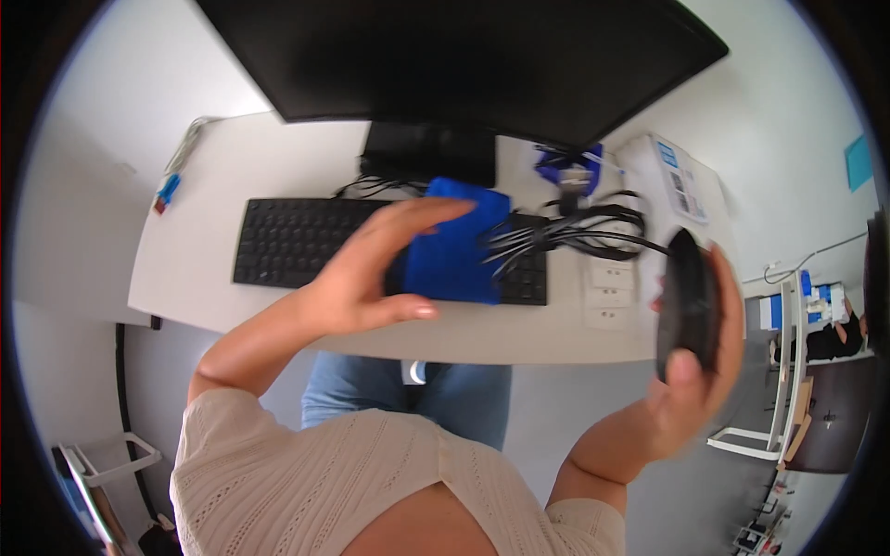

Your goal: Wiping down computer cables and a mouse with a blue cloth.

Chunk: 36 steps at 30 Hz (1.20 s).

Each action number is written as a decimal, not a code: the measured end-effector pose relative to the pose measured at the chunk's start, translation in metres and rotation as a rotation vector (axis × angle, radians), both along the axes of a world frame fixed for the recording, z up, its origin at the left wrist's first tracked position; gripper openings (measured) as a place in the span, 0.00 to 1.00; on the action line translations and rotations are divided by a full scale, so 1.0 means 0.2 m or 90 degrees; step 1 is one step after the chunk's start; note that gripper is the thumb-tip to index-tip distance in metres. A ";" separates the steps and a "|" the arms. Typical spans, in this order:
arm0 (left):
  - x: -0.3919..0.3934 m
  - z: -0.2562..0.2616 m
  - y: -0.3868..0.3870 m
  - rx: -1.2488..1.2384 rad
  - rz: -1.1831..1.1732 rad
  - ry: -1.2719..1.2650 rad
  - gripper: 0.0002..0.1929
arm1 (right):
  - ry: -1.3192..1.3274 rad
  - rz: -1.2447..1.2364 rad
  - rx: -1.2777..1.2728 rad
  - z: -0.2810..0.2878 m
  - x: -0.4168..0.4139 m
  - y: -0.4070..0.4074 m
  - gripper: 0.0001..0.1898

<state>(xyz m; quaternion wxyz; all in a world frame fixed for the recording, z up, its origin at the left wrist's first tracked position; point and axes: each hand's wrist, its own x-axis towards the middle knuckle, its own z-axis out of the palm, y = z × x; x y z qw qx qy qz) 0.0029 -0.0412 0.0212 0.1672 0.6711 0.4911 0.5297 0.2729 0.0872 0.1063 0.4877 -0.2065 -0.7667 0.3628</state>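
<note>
My right hand (695,375) grips a black corded device (687,299), apparently a computer mouse, tilted on edge above the desk's right side. From its top runs a black cable (605,233), coiled and tied into a bundle that hangs over the right end of the keyboard. A blue cloth (452,257) lies across the black keyboard (299,240). Over the cloth's left edge hovers my left hand (375,271), fingers spread and holding nothing. It hides part of the keys.
Behind the keyboard stands a large monitor (487,62) on a black stand (427,149). White socket plates (610,295) sit on the desk (188,271) at right, near a printed box (681,181). A cable with a blue plug (168,189) is at far left. Another person (831,340) sits at far right.
</note>
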 end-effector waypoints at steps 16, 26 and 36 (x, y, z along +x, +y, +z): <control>-0.64 -0.15 -0.42 -0.276 0.071 -0.566 0.21 | -0.256 0.093 0.067 -0.63 -0.89 -0.60 0.36; -0.57 -0.07 -0.34 -0.304 0.006 -0.556 0.25 | -0.355 0.075 0.189 -0.74 -0.70 -0.49 0.38; -0.53 0.05 -0.09 -0.150 0.210 -0.283 0.19 | -0.287 0.104 0.221 -0.56 -0.77 -0.20 0.30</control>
